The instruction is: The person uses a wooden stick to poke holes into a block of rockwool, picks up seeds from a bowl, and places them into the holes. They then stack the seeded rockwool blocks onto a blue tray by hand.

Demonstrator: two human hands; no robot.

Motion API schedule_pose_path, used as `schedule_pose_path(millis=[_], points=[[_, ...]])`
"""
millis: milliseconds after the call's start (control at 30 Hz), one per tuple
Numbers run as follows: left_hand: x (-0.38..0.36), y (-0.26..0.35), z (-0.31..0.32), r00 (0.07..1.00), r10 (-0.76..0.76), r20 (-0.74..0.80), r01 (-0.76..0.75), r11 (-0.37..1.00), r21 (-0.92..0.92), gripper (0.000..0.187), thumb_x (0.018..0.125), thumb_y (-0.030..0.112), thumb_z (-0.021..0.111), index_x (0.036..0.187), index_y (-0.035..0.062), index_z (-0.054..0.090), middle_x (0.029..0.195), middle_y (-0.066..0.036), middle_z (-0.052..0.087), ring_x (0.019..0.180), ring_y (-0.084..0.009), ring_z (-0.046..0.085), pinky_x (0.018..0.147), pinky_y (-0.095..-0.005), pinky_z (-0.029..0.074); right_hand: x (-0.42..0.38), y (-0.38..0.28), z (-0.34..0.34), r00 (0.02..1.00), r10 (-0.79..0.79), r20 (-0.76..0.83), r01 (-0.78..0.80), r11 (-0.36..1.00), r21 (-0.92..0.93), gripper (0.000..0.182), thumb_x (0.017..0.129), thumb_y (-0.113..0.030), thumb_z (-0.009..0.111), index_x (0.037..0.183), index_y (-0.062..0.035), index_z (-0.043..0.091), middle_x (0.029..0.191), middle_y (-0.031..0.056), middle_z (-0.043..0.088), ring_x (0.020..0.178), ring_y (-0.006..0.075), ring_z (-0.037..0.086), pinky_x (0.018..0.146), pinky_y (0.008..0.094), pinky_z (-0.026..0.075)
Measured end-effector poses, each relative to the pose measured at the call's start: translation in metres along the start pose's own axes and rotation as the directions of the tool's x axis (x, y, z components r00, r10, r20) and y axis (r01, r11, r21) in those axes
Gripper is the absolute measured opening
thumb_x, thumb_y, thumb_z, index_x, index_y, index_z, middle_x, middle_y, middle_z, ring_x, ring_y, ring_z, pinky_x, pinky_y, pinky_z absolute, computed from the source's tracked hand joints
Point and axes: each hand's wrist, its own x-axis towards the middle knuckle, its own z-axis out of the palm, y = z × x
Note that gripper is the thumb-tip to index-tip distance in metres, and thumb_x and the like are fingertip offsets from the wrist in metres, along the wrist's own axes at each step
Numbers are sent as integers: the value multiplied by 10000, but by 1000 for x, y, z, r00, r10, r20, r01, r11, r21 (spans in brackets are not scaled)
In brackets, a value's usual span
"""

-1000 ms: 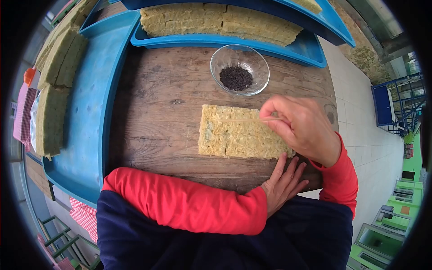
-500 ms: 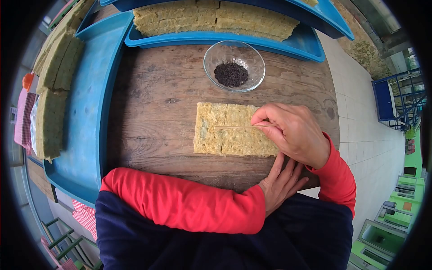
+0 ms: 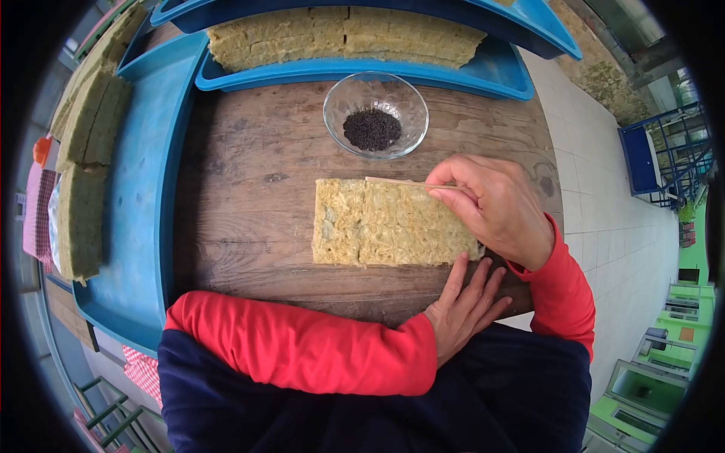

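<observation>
A yellowish fibrous slab, which looks like rockwool point(image 3: 400, 226), lies flat on the wooden table. It has a lengthwise row pattern and a crosswise cut near its left end. My right hand point(image 3: 495, 200) pinches a thin wooden stick point(image 3: 396, 181) between thumb and fingers, over the slab's right part. The stick points left, its tip at the slab's far edge near the cut. My left hand point(image 3: 468, 306) rests with spread fingers at the slab's near right edge, fingertips touching or close to it. Beyond the slab, a clear glass bowl point(image 3: 414, 124) holds small dark seeds point(image 3: 371, 130).
Blue trays with more fibrous slabs point(image 3: 279, 49) stand along the table's far side. Another blue tray point(image 3: 143, 196) with slabs point(image 3: 83, 219) lies at the left. The wooden table point(image 3: 242, 196) ends at the right, above a tiled floor point(image 3: 589, 181).
My right hand has moved the stick tip from the slab's middle to its far edge. My left hand's fingers have spread wider. The whole view has shifted slightly.
</observation>
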Motion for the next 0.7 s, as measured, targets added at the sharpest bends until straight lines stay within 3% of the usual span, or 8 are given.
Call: schedule_pose_path(millis=[67, 133, 267, 467, 533, 700], points=[[0, 0, 0, 1000, 3, 7, -3, 1000, 3, 582, 839, 324, 403, 1393, 207, 267, 1423, -136, 276, 1301, -337, 274, 1016, -620, 193, 0, 2, 3, 999, -34, -16, 35, 999, 7, 71, 766, -78, 618, 817, -32, 599, 676, 101, 571, 563, 251, 543, 522, 326, 412], [0, 0, 0, 1000, 6, 10, -6, 1000, 4, 584, 838, 326, 404, 1393, 207, 267, 1423, -137, 276, 1306, -338, 267, 1014, -618, 195, 0, 2, 3, 999, -33, 10, 33, 999, 9, 91, 786, -123, 590, 822, -40, 593, 727, 113, 610, 620, 294, 580, 543, 370, 447], [0, -1, -1, 1000, 7, 10, -7, 1000, -8, 581, 839, 321, 404, 1392, 206, 269, 1422, -137, 279, 1300, -337, 275, 1015, -617, 195, 0, 2, 1, 999, -45, -3, 45, 999, 18, 91, 788, -123, 589, 820, -38, 596, 721, 115, 609, 617, 293, 580, 542, 368, 446], [-1, -1, -1, 1000, 8, -6, -8, 1000, -15, 581, 840, 319, 402, 1394, 205, 266, 1421, -131, 282, 1290, -334, 292, 1012, -617, 206, -2, -4, -23, 997, 77, 0, -77, 997, 16, 120, 799, -149, 582, 808, -31, 601, 687, 135, 598, 619, 305, 575, 550, 375, 440], [0, -2, -1, 1000, 7, -11, -7, 1000, 7, 582, 840, 316, 402, 1394, 207, 264, 1421, -125, 284, 1288, -331, 297, 1006, -616, 220, -5, -5, -32, 988, 98, 116, -98, 995, -11, 137, 800, -160, 577, 787, -25, 598, 680, 142, 594, 635, 315, 575, 559, 385, 437], [0, -2, -2, 1000, 11, -8, -11, 1000, -6, 588, 835, 315, 411, 1395, 213, 263, 1417, -122, 294, 1283, -331, 308, 998, -612, 238, -12, 5, -26, 992, 28, 126, -32, 999, 30, 119, 787, -134, 587, 786, -16, 603, 691, 138, 598, 643, 309, 580, 567, 370, 441]])
